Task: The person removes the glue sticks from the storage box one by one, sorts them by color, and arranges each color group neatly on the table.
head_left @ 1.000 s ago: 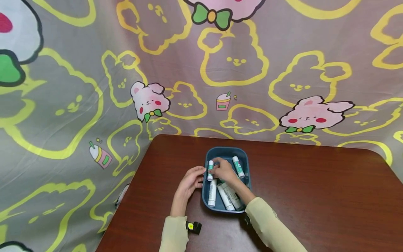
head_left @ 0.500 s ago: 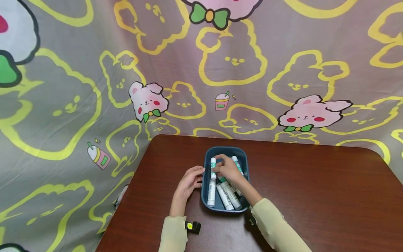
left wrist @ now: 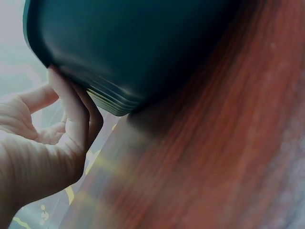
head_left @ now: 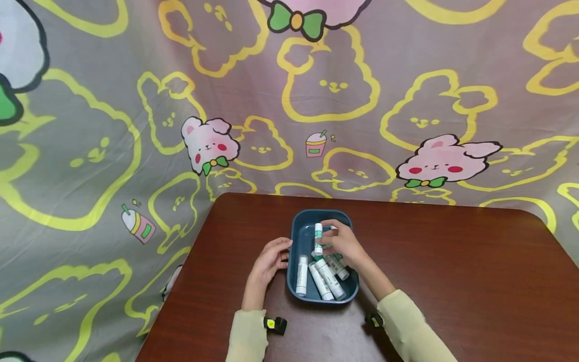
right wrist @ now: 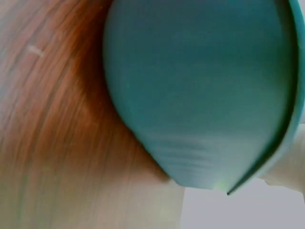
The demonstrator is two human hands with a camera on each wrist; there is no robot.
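My right hand (head_left: 344,243) pinches a white glue stick (head_left: 318,238) with a green label, upright over the far half of a dark blue plastic bin (head_left: 295,226). In the bin's near half lie several more tubes: a white one (head_left: 301,275) along the left wall, others slanted side by side in the middle, and a clearer tube (head_left: 338,266) at the right. My left hand (head_left: 270,261) rests its fingertips on the bin's left rim from outside. The left wrist view shows a bent finger (left wrist: 71,107) touching just under that rim. The right hand partly hides tubes beneath it.
The bin stands on a reddish-brown wooden table (head_left: 434,261). Behind and to the left hangs a grey curtain (head_left: 253,90) with cartoon rabbit prints. Each wrist wears a black camera band (head_left: 276,325).
My right hand has moved to the right with the glue stick, away from the bin's left wall. My left hand stays at the rim.
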